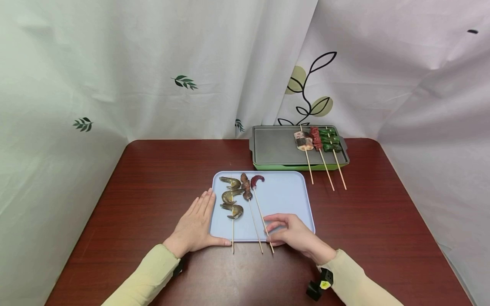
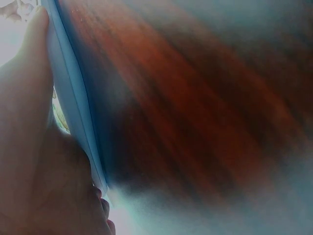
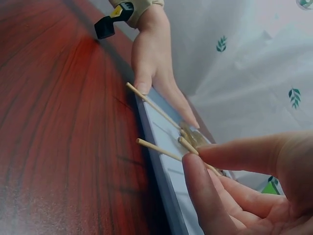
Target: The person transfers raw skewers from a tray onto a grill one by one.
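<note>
A light blue tray point(image 1: 291, 199) lies on the table with three skewers on it. My left hand point(image 1: 197, 225) rests along the tray's left edge, fingers straight and thumb at the front rim. Nearest to it is a skewer of prawns point(image 1: 232, 196). Beside that lies a skewer of brown meat pieces point(image 1: 246, 187). With thumb and fingers, my right hand point(image 1: 292, 233) pinches the stick of a skewer with a dark red curled tentacle point(image 1: 257, 181). In the right wrist view the pinched stick point(image 3: 188, 145) sits between thumb and forefinger, over the tray's front edge.
Behind the tray, to the right, stands a grey grill plate point(image 1: 273, 144) on a green base. It bears a fish skewer point(image 1: 303, 141), a red meat skewer point(image 1: 316, 138) and a green pepper skewer point(image 1: 330, 140), sticks overhanging its front. A white curtain point(image 1: 153, 55) hangs behind the table.
</note>
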`<move>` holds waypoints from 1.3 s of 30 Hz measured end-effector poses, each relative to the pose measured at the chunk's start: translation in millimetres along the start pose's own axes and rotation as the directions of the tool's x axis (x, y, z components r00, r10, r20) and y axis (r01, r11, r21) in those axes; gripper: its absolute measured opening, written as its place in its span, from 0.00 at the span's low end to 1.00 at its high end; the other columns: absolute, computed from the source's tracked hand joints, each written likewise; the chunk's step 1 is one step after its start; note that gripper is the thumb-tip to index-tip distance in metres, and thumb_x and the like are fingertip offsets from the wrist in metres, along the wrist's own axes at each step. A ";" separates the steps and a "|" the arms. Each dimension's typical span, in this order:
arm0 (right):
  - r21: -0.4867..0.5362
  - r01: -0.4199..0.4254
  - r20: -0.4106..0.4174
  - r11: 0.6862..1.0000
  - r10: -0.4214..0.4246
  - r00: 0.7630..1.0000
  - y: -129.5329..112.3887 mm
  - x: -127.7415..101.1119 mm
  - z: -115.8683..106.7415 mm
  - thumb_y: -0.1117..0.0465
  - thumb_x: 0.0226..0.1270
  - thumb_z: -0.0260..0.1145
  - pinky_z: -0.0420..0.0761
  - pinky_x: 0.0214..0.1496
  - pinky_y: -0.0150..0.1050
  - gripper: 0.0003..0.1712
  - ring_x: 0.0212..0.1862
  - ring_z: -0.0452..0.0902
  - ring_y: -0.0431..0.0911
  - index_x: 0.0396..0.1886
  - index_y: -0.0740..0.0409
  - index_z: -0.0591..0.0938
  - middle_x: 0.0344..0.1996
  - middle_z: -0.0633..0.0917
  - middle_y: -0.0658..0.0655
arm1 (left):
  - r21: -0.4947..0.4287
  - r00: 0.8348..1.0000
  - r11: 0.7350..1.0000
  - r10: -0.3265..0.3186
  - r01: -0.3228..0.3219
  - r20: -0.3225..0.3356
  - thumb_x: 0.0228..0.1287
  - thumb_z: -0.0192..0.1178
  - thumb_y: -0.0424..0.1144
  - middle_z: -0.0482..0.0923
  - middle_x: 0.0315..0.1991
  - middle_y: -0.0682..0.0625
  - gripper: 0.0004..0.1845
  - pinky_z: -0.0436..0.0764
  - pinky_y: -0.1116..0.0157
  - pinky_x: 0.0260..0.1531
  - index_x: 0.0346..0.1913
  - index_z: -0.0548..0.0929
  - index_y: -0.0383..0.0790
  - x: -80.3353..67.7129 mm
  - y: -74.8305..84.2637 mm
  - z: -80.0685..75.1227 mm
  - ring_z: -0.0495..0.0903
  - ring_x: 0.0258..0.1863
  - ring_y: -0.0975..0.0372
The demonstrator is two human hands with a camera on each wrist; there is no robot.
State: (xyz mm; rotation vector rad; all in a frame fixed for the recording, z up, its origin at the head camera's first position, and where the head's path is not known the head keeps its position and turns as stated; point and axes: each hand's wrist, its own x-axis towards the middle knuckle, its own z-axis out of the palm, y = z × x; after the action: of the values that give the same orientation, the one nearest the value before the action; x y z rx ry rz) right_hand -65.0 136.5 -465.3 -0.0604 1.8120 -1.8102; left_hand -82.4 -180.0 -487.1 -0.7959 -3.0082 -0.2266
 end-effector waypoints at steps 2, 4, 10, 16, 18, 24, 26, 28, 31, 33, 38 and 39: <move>-0.005 0.006 0.000 1.000 -0.006 1.000 0.8 -0.3 -0.6 0.77 0.56 0.69 0.88 0.40 0.43 0.33 0.35 0.84 0.46 0.64 0.76 0.75 0.38 0.83 0.61 | -0.002 1.000 1.000 -0.001 0.001 -0.001 0.42 0.53 0.88 0.49 0.78 0.29 0.77 0.55 0.50 0.74 0.76 0.54 0.22 -0.1 0.6 -0.8 0.52 0.77 0.43; -0.010 0.011 0.000 1.000 -0.011 1.000 1.4 -1.0 -1.6 0.77 0.57 0.69 0.88 0.39 0.43 0.33 0.35 0.84 0.46 0.65 0.76 0.75 0.39 0.83 0.61 | 0.004 1.000 1.000 -0.004 0.004 0.004 0.42 0.53 0.88 0.48 0.78 0.30 0.77 0.55 0.50 0.74 0.77 0.54 0.22 -0.1 1.1 -1.7 0.52 0.77 0.43; 0.000 0.029 0.009 1.000 -0.029 1.000 0.7 -6.1 -4.8 0.77 0.59 0.68 0.88 0.36 0.42 0.33 0.36 0.86 0.47 0.66 0.74 0.74 0.40 0.82 0.63 | 0.025 0.999 1.000 -0.015 0.014 0.035 0.42 0.51 0.89 0.47 0.79 0.31 0.78 0.53 0.51 0.75 0.77 0.53 0.23 0.2 1.8 -4.3 0.51 0.78 0.44; -0.016 0.062 0.020 0.998 -0.062 0.998 -2.0 -11.3 -7.8 0.76 0.61 0.68 0.88 0.36 0.41 0.32 0.36 0.86 0.47 0.67 0.74 0.74 0.40 0.82 0.63 | 0.028 0.999 0.999 -0.018 0.017 0.038 0.41 0.51 0.90 0.47 0.79 0.31 0.78 0.52 0.51 0.75 0.77 0.53 0.23 0.3 1.9 -4.7 0.50 0.78 0.45; -0.025 0.074 0.024 0.997 -0.073 0.997 -3.3 -12.6 -8.2 0.76 0.61 0.68 0.88 0.35 0.41 0.32 0.36 0.85 0.46 0.66 0.74 0.74 0.40 0.82 0.63 | 0.025 0.999 1.000 -0.018 0.017 0.037 0.41 0.51 0.89 0.47 0.79 0.31 0.78 0.52 0.51 0.75 0.77 0.53 0.23 0.4 1.9 -4.9 0.50 0.78 0.45; -0.041 0.102 0.039 0.994 -0.101 0.994 -7.4 -15.4 -6.8 0.77 0.60 0.67 0.88 0.36 0.41 0.32 0.34 0.84 0.44 0.66 0.75 0.74 0.40 0.82 0.64 | 0.020 0.999 1.000 -0.018 0.018 0.036 0.41 0.53 0.89 0.47 0.79 0.31 0.78 0.52 0.51 0.75 0.77 0.53 0.22 0.4 2.1 -4.8 0.50 0.78 0.44; -0.051 0.111 0.044 0.993 -0.109 0.993 -9.7 -16.7 -6.3 0.77 0.60 0.67 0.88 0.36 0.41 0.32 0.34 0.84 0.45 0.66 0.75 0.74 0.40 0.81 0.64 | 0.022 0.999 1.000 -0.017 0.016 0.034 0.41 0.53 0.88 0.47 0.79 0.31 0.78 0.52 0.51 0.75 0.77 0.53 0.22 0.4 2.3 -4.7 0.50 0.78 0.44; -0.058 0.120 0.047 0.991 -0.118 0.992 -12.7 -18.1 -6.0 0.77 0.60 0.67 0.88 0.36 0.41 0.31 0.34 0.84 0.45 0.66 0.75 0.74 0.41 0.81 0.65 | 0.024 0.999 1.000 -0.016 0.016 0.031 0.41 0.54 0.88 0.47 0.79 0.31 0.78 0.53 0.51 0.75 0.77 0.53 0.22 0.4 2.4 -4.7 0.50 0.78 0.44; -0.060 0.134 0.047 0.989 -0.131 0.990 -18.0 -19.8 -6.5 0.76 0.61 0.67 0.88 0.37 0.42 0.32 0.34 0.85 0.48 0.66 0.76 0.73 0.42 0.81 0.68 | 0.024 0.999 1.000 -0.016 0.015 0.029 0.41 0.54 0.88 0.48 0.79 0.31 0.78 0.53 0.51 0.75 0.77 0.53 0.22 0.3 2.6 -4.9 0.51 0.78 0.44; -0.061 0.143 0.043 0.988 -0.140 0.989 -22.0 -20.5 -7.8 0.76 0.61 0.67 0.88 0.38 0.43 0.32 0.35 0.85 0.49 0.67 0.76 0.73 0.43 0.81 0.70 | 0.024 0.999 1.000 -0.017 0.016 0.029 0.41 0.54 0.88 0.48 0.79 0.31 0.78 0.53 0.51 0.75 0.77 0.53 0.22 0.2 2.7 -5.0 0.51 0.78 0.44; -0.080 0.178 0.022 0.981 -0.177 0.984 -33.6 -20.6 -14.0 0.76 0.62 0.67 0.88 0.39 0.46 0.32 0.37 0.86 0.52 0.67 0.75 0.73 0.44 0.81 0.71 | 0.012 1.000 1.000 -0.013 0.013 0.021 0.41 0.54 0.88 0.48 0.79 0.30 0.78 0.54 0.50 0.75 0.77 0.53 0.22 0.3 1.6 -2.6 0.51 0.77 0.44; -0.083 0.187 0.014 0.979 -0.187 0.982 -36.1 -20.3 -15.7 0.76 0.61 0.67 0.88 0.40 0.47 0.32 0.37 0.86 0.53 0.67 0.74 0.73 0.44 0.81 0.71 | 0.011 1.000 1.000 -0.014 0.014 0.021 0.41 0.53 0.88 0.47 0.79 0.30 0.78 0.53 0.50 0.75 0.77 0.53 0.22 0.3 1.1 -1.4 0.51 0.78 0.44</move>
State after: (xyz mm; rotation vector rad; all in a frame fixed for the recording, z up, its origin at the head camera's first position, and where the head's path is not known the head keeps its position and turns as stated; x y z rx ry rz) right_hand -67.4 156.3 -425.6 -0.2769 1.9335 -1.8565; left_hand -82.1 -179.1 -485.5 -0.7818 -3.0329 -0.2039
